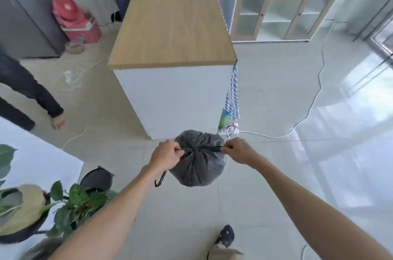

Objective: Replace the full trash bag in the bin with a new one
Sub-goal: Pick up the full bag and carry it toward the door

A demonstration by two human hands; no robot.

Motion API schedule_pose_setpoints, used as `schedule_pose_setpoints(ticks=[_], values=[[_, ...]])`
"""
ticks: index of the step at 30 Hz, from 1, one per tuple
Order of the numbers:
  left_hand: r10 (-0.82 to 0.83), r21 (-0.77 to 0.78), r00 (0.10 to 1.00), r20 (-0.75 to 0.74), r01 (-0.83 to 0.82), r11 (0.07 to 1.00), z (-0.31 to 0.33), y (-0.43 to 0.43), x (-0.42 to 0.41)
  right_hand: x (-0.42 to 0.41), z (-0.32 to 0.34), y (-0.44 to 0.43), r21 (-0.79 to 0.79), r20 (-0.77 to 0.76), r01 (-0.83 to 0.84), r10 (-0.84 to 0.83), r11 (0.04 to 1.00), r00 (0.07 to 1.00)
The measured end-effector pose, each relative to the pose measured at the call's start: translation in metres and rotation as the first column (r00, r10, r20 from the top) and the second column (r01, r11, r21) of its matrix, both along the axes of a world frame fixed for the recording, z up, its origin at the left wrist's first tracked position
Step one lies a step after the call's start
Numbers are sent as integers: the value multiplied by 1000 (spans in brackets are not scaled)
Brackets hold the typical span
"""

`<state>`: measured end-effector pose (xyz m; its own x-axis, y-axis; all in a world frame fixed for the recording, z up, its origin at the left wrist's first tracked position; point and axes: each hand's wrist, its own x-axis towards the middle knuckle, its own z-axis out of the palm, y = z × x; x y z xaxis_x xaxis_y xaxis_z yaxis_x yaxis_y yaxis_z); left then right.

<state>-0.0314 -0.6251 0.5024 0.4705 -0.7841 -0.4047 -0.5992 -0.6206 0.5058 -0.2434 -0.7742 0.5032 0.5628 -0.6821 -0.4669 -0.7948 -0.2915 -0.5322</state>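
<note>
Trash bag (196, 166), dark grey and made of thin, crinkled plastic, hangs between the two hands above the pale tiled floor (265, 93). Its mouth is gathered into tight radiating pleats at a single point, and below that the body swells into a rounded, full sack; what is inside cannot be seen through the plastic. A black drawstring (212, 149) runs out of the gathered neck on both sides. The left hand (167, 156) is closed in a fist around the string on its side, and a loose black loop of it dangles below that wrist. The right hand (238, 151) pinches the other end between curled fingers, the string drawn straight between the two hands across the top of the bag.

Just beyond the hands stands a kitchen island (172, 25) with a smooth light-wood top and plain white sides; a blue-and-white checked cloth (232, 93) hangs down its corner on the right-hand side. A white cable (314, 100) snakes over the glossy floor beyond the right hand. Below the left forearm sits a round black bin (96, 178), partly hidden by the leafy green plant (74, 202) next to it; whether anything is in it cannot be told. Near the right elbow a foot in a dark spotted slipper (225, 236) rests on the tiles.
</note>
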Motion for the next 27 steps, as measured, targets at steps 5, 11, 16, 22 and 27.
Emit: schedule_pose_setpoints(ticks=[5,11,16,22,27], values=[[-166,-111,983,73,173,979,34,-121,-51,-84,31,-66,-23,131,298,-292,954,947],[-313,-227,946,83,324,919,68,-253,-144,-191,59,-143,15,245,568,-553,823,796],[-433,-296,897,92,440,848,93,-343,-222,-273,84,-198,58,331,722,-695,690,638],[-534,-334,837,123,542,772,119,-443,-297,-345,118,-253,77,390,835,-787,545,479],[-642,-391,756,130,634,667,146,-540,-361,-401,150,-313,35,432,912,-829,409,355]])
